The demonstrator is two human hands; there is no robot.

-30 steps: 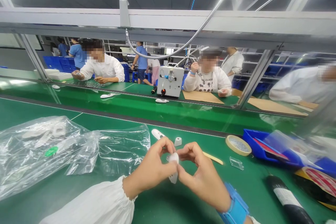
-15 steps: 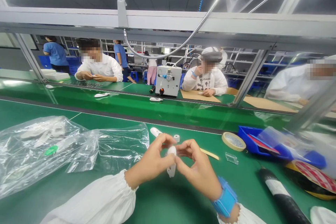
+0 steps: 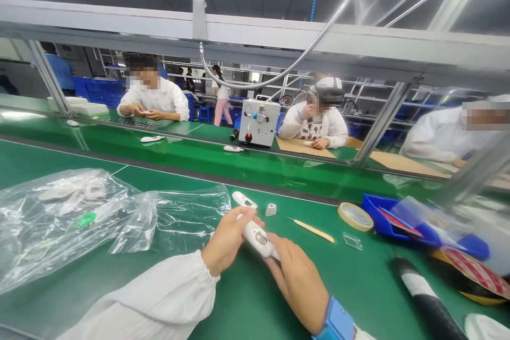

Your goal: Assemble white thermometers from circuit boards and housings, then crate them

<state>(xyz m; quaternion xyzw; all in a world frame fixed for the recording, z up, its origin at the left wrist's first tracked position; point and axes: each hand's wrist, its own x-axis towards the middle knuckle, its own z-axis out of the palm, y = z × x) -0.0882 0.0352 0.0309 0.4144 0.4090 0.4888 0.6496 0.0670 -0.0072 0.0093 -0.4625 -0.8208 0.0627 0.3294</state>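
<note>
A white, elongated handheld device [image 3: 257, 236] with a grey window in its side lies slantwise between my hands, above the green bench. My left hand [image 3: 228, 238] is closed round its upper left end. At the lower right end, the fingers and thumb of my right hand [image 3: 299, 280] grip it, partly covering that tip. Just beyond my left fingers rests a similar white device [image 3: 244, 200] on the bench. Beside that stands a small white cap-like piece [image 3: 271, 209]. A thin-tipped tool with a pale yellow handle [image 3: 316, 230] lies to the right.
Clear plastic bags [image 3: 131, 218] with white parts spread at left. At right are a tape roll [image 3: 342, 218], a clear plastic piece [image 3: 352, 240], a blue bin [image 3: 372, 212] and a black cylindrical tool [image 3: 428, 297]. Across the green belt [image 3: 191, 162], people sit near a grey machine [image 3: 258, 123].
The device has turned from nearly upright to slanting, its grey window now showing. My right hand has moved lower and changed its grip. The camera view has shifted slightly.
</note>
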